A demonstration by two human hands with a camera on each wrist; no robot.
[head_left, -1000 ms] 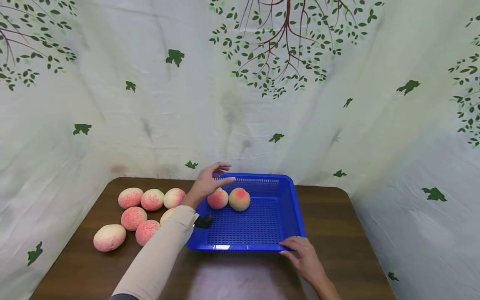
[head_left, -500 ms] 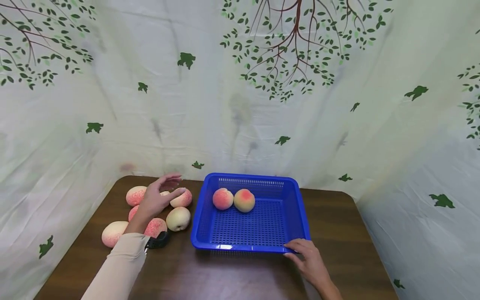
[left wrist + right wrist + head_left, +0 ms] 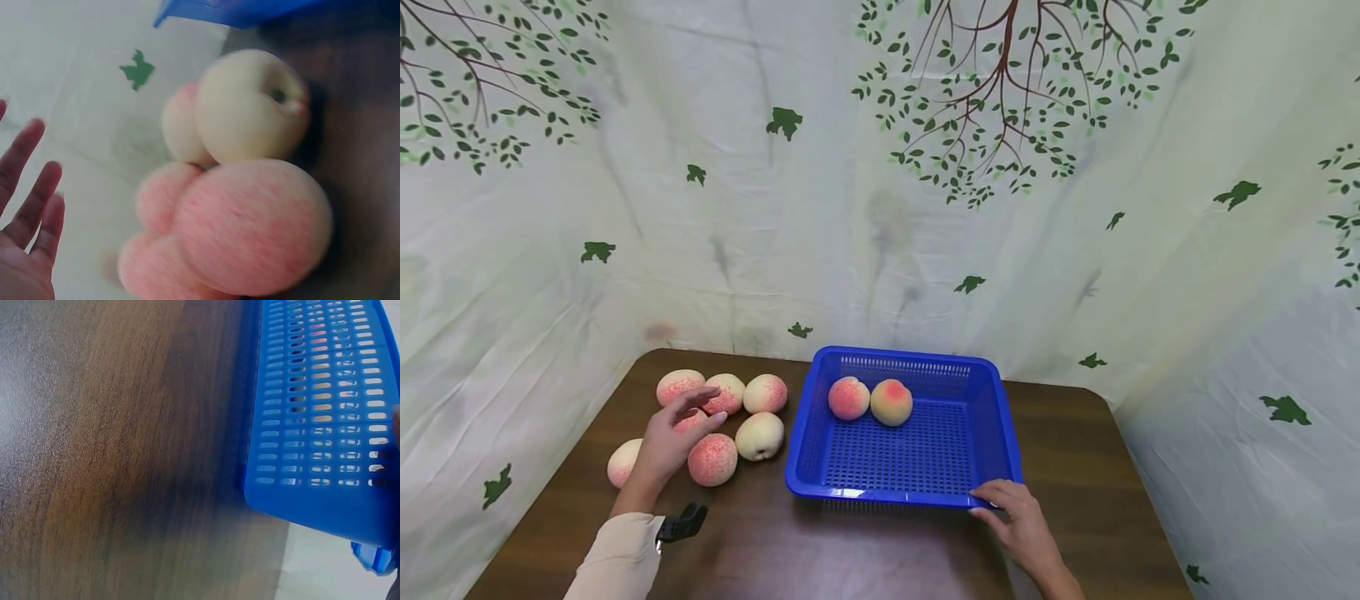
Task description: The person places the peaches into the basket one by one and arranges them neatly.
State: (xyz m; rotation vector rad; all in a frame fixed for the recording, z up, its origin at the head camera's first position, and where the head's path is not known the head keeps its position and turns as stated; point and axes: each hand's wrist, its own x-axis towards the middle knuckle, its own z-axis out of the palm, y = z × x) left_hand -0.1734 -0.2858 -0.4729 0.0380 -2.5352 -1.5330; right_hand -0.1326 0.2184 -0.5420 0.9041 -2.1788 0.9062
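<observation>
My left hand (image 3: 664, 442) hovers over the peaches on the left of the table, thumb and fingers spread, holding nothing. Beneath it a speckled pink peach (image 3: 691, 419) is partly hidden. A redder peach (image 3: 712, 460) and a pale peach (image 3: 760, 437) lie to its right; in the left wrist view the pale peach (image 3: 250, 106) shows its stem hollow. At the basket's near right corner my right hand (image 3: 1018, 527) pinches the rim of the blue plastic basket (image 3: 895, 498) between thumb and fingers. Inside it, two peaches, one pinkish (image 3: 848, 398) and one yellowish (image 3: 891, 403), sit side by side.
More peaches lie at the back left, including one by the table's far edge (image 3: 681, 387), and another (image 3: 623, 463) is at the left. The brown wooden table (image 3: 820, 554) ends against a pale leaf-printed cloth (image 3: 880, 208). The basket's slotted side (image 3: 319, 444) fills the right wrist view's upper right.
My left hand has moved from above the basket leftward to over the loose peaches. The right hand stays on the basket rim. The view has shifted slightly.
</observation>
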